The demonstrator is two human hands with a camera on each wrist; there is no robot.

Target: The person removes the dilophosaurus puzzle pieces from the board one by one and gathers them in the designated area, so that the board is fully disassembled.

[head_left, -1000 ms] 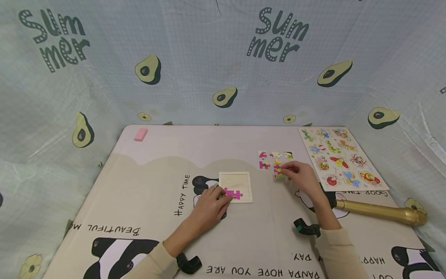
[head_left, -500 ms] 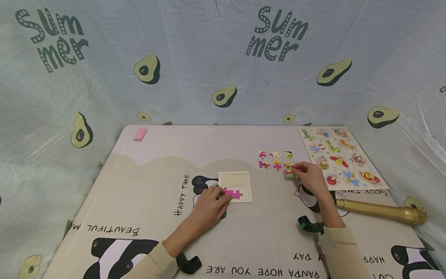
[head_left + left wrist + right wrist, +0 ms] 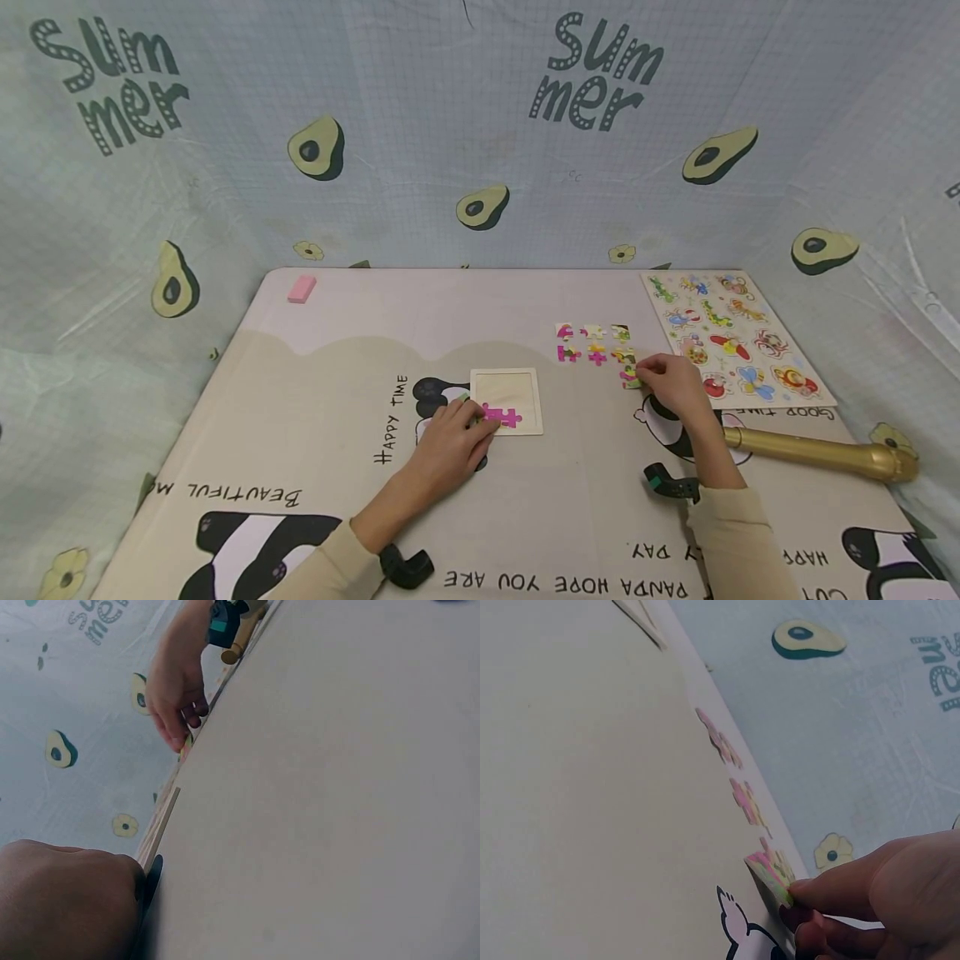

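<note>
In the head view, my left hand (image 3: 450,442) grips the lower left corner of a square wooden puzzle tray (image 3: 538,400), with the thumb over its lower edge. Joined pink puzzle pieces (image 3: 510,417) lie inside along the bottom; the hand partly covers them. My right hand (image 3: 671,385) pinches a pink-and-green puzzle piece (image 3: 628,379) between thumb and finger. The right wrist view shows this puzzle piece (image 3: 769,877) tilted, right beside another piece. Several loose puzzle pieces (image 3: 596,356) lie in rows just left of and beyond the right hand.
A wooden board with insect pictures (image 3: 738,342) lies at the right. Below it, a gold-coloured tube (image 3: 817,452) passes behind the right wrist. A pink block (image 3: 302,289) sits at the far left corner of the table. A patterned curtain (image 3: 405,108) hangs behind.
My right hand has moved to the right with the pinched piece, from below the middle column of loose pieces to below the right one. The left hand and tray stay put.
</note>
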